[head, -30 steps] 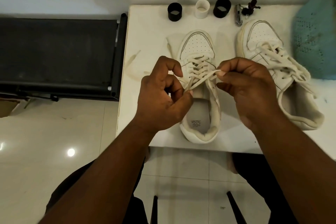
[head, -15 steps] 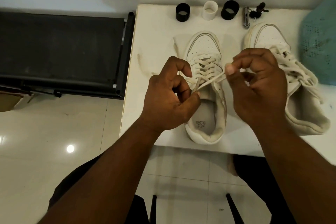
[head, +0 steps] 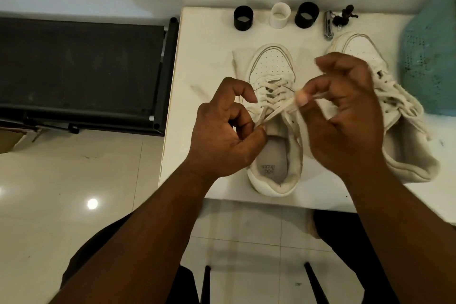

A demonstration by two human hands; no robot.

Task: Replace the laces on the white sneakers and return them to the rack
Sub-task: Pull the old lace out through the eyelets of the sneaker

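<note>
Two white sneakers stand on a white table (head: 204, 61), toes pointing away from me. Over the tongue of the left sneaker (head: 272, 66), its cream lace (head: 276, 111) is stretched taut. My left hand (head: 222, 131) pinches the lace's lower end between thumb and curled fingers. My right hand (head: 345, 111) pinches the other end between thumb and forefinger. That hand partly covers the right sneaker (head: 409, 145), whose laces lie loose across its top. A free lace tail (head: 234, 66) trails on the table left of the left sneaker.
Two black rings (head: 243, 18) (head: 306, 14) and a white ring (head: 280, 15) stand at the table's far edge beside a small metal tool (head: 329, 24) and dark keys (head: 344, 16). A teal mesh item (head: 430, 57) lies at right. A black treadmill (head: 81, 74) sits left.
My right hand has lifted up and to the right, drawing the lace tighter across the left sneaker. My left hand has kept its pinch nearly in place.
</note>
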